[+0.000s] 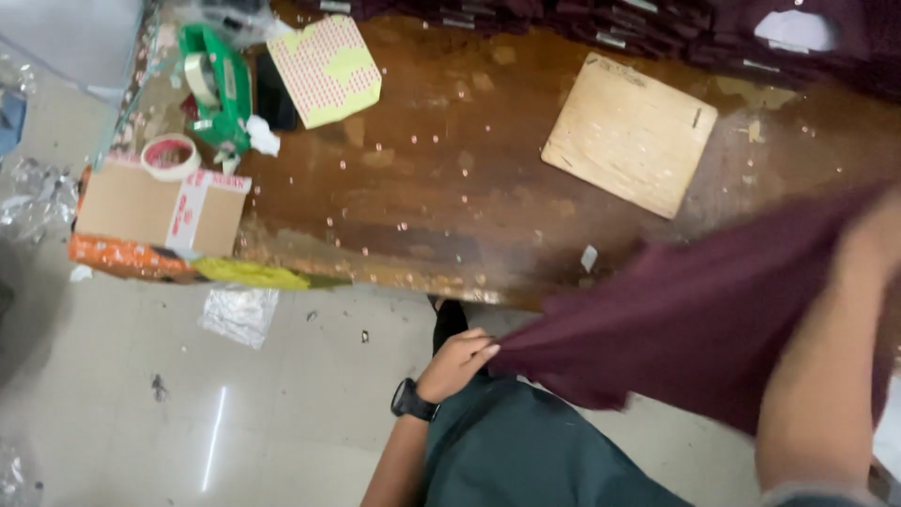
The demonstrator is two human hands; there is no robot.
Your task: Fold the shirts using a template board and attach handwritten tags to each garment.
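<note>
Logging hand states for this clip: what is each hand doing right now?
Left hand: closed, pinching a corner of the maroon cloth.
Right hand: at the cloth's upper edge, blurred; grip cannot be told.

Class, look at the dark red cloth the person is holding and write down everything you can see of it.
The dark red cloth looks like soft, plain fabric, maroon, without visible print. It hangs stretched between both hands at the near edge of the wooden table, blurred as if in motion. The left hand, wearing a black wristwatch, pinches its lower corner; the right hand grips the upper end, largely hidden. It covers part of the table's corner.
</note>
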